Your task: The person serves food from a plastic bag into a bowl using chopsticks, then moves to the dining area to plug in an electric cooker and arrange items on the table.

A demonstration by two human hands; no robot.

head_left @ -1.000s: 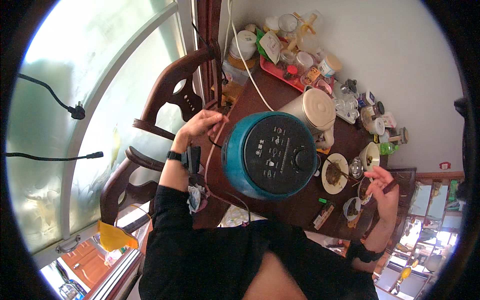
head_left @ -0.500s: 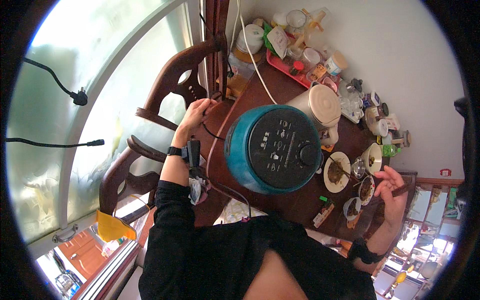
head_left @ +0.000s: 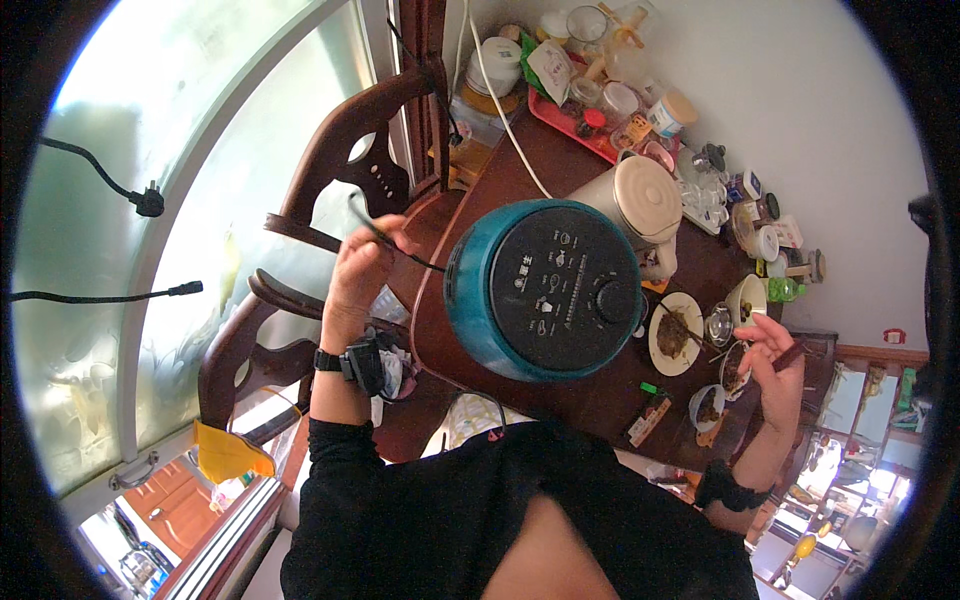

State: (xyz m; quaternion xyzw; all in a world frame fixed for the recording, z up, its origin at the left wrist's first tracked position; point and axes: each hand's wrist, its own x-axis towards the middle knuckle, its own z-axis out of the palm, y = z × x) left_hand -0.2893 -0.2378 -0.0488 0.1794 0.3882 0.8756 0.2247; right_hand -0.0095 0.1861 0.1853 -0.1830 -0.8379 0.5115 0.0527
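A teal air fryer [head_left: 470, 300] with a black control panel and a round knob stands on the dark wooden table [head_left: 480, 220]. My left hand [head_left: 365, 262], beside its left side, is closed on a thin black power cord [head_left: 425, 262] that runs to the appliance. The cord's free part curves up past my fingers, over the chair seat. At the right, my right hand [head_left: 775, 362] is raised by the bowls with curled fingers. A short dark brown stick [head_left: 790, 355] shows between them, and most of it is hidden.
Behind the air fryer stands a cream lidded pot [head_left: 645, 200]. A plate of food [head_left: 690, 305] and several bowls, including a white bowl [head_left: 705, 400], sit to its right. A red tray [head_left: 570, 125] holds jars. Wooden chairs [head_left: 350, 150] stand left; two black cords [head_left: 150, 200] hang before frosted glass.
My left hand has moved left and toward me from the chair seat, bringing up the black cord. My right hand has shifted slightly left and away from me.
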